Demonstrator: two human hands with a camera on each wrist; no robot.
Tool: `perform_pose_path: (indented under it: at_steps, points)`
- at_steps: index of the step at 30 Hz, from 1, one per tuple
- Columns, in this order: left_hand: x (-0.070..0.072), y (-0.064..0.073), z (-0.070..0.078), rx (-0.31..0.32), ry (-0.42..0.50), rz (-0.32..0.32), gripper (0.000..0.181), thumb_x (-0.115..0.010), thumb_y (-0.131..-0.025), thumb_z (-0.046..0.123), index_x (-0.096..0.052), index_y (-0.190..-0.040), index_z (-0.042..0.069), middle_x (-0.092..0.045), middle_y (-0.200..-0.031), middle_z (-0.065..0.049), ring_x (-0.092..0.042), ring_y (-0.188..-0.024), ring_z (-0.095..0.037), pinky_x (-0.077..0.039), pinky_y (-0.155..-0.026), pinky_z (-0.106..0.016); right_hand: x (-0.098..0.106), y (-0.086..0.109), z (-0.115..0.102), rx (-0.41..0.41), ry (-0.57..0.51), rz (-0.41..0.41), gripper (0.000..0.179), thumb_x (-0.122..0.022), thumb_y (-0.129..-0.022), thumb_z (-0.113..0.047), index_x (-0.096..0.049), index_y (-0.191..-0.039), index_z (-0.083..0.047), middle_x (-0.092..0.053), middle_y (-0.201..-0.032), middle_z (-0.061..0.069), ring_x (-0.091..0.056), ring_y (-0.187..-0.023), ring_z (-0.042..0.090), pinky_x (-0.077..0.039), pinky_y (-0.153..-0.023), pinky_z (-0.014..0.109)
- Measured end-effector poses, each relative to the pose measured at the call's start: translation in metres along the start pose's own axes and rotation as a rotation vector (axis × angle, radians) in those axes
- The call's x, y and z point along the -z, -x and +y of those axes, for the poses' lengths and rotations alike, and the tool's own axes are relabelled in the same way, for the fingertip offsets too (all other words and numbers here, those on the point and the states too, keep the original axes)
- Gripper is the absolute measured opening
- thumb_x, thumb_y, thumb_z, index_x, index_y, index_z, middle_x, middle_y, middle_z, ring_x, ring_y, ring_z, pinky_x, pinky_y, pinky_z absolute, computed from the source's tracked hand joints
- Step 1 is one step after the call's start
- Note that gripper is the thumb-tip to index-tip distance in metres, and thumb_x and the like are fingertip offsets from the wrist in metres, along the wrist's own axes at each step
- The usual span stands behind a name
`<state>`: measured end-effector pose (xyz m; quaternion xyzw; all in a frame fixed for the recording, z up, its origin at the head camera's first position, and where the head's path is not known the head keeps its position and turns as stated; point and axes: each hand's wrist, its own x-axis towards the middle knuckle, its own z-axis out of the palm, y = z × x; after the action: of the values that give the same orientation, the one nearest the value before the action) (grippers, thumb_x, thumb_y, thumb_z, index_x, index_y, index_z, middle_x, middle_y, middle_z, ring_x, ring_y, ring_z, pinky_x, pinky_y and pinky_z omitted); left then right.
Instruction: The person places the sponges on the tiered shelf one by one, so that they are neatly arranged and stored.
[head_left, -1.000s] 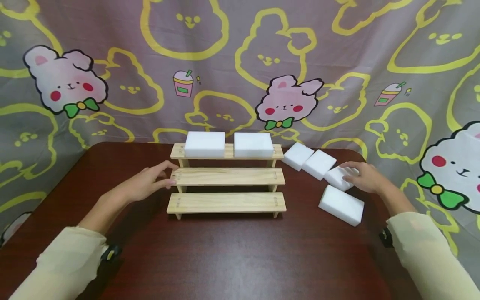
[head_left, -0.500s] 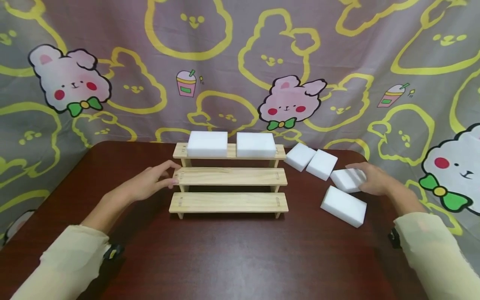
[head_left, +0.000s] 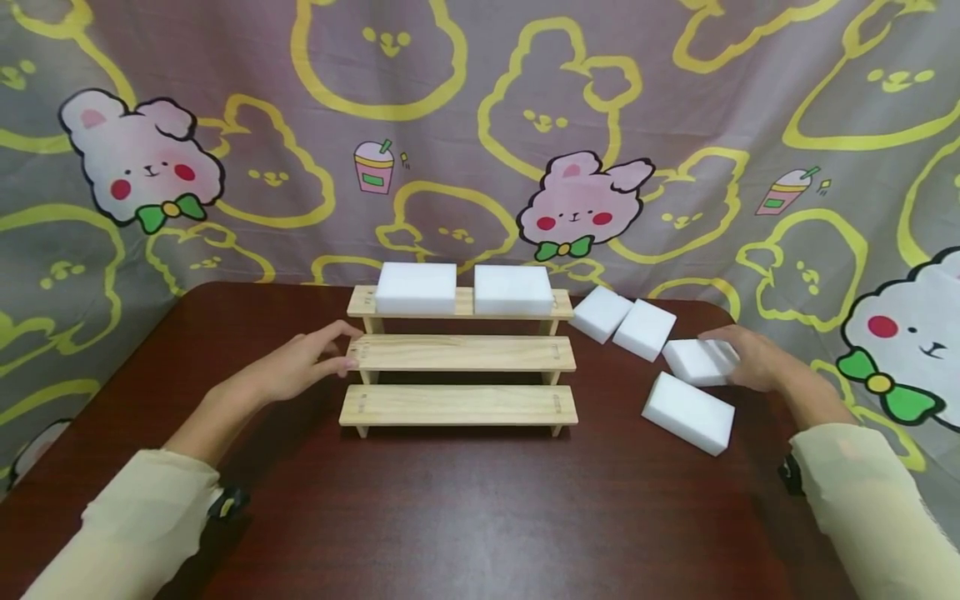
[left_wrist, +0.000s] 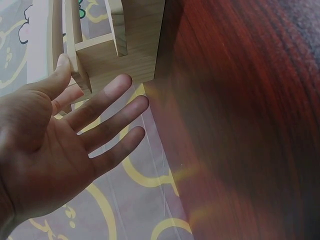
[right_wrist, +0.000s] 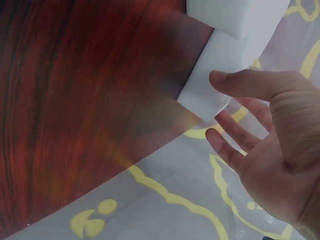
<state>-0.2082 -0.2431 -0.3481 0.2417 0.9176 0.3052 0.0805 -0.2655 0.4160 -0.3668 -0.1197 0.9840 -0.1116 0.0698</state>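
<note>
A three-step wooden display stand (head_left: 461,353) stands on the dark table. Thumb and index finger of my left hand (head_left: 300,364) pinch the left end of its middle board; in the left wrist view the other fingers reach out loosely beside it. To the right, my right hand (head_left: 757,358) grips the right end of a white sponge block (head_left: 697,361), which lies on the table. The right wrist view has the thumb on that sponge (right_wrist: 202,82), with the fingers on its far side. Two more white sponges, a left one (head_left: 416,287) and a right one (head_left: 512,288), rest on the top board.
Behind the held sponge lie two others, a farther one (head_left: 602,314) and a nearer one (head_left: 644,329). Another sponge (head_left: 689,412) lies at an angle in front of it. A patterned curtain (head_left: 450,125) hangs behind the brown table (head_left: 465,508).
My right hand has shifted a little rightward, from over the sponge's top to its right end, and the sponge has turned slightly. My left hand stays at the stand.
</note>
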Motion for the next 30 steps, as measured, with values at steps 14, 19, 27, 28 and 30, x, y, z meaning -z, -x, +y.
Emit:
perform_pose_path:
  at_steps: [14,19,27,28,30]
  points:
    - [-0.002,0.000,0.000,0.012,-0.003,-0.003,0.042,-0.061,-0.106,0.022,-0.048,-0.140,0.002,-0.074,-0.093,-0.010,-0.069,-0.092,-0.029,-0.049,-0.087,-0.051,0.005,0.006,-0.008,-0.095,0.005,-0.087,0.073,-0.081,-0.071,0.010,-0.051,-0.138,0.005,-0.050,-0.123,0.038,-0.051,-0.101,0.050,-0.047,-0.083,0.065]
    - [-0.002,0.001,0.000,0.009,-0.001,0.003,0.041,-0.061,-0.106,0.021,-0.048,-0.140,0.002,-0.073,-0.090,-0.008,-0.068,-0.091,-0.029,-0.048,-0.086,-0.049,0.016,0.011,-0.007,-0.041,-0.004,-0.050,0.074,-0.083,-0.067,0.010,-0.053,-0.135,0.009,-0.053,-0.120,0.037,-0.052,-0.097,0.048,-0.048,-0.081,0.062]
    - [-0.003,0.002,0.000,0.007,-0.001,0.006,0.040,-0.060,-0.107,0.020,-0.047,-0.140,0.001,-0.072,-0.087,-0.007,-0.066,-0.089,-0.028,-0.046,-0.085,-0.047,0.031,0.019,-0.005,-0.008,-0.042,0.002,0.076,-0.084,-0.070,0.004,-0.052,-0.139,0.006,-0.055,-0.120,0.036,-0.053,-0.096,0.046,-0.051,-0.072,0.050]
    - [-0.003,0.002,0.000,0.007,-0.002,0.005,0.040,-0.060,-0.107,0.021,-0.046,-0.140,0.001,-0.072,-0.087,-0.007,-0.066,-0.089,-0.028,-0.046,-0.085,-0.047,0.033,0.019,-0.006,0.003,-0.044,0.012,0.076,-0.084,-0.070,0.004,-0.053,-0.139,0.006,-0.056,-0.119,0.035,-0.054,-0.096,0.045,-0.051,-0.071,0.049]
    - [-0.003,0.001,-0.001,0.003,-0.005,0.007,0.040,-0.060,-0.107,0.021,-0.047,-0.140,0.002,-0.072,-0.087,-0.006,-0.066,-0.089,-0.028,-0.046,-0.085,-0.047,0.035,0.020,-0.006,0.024,-0.047,0.030,0.076,-0.084,-0.070,0.003,-0.053,-0.139,0.006,-0.057,-0.118,0.033,-0.054,-0.095,0.043,-0.050,-0.069,0.045]
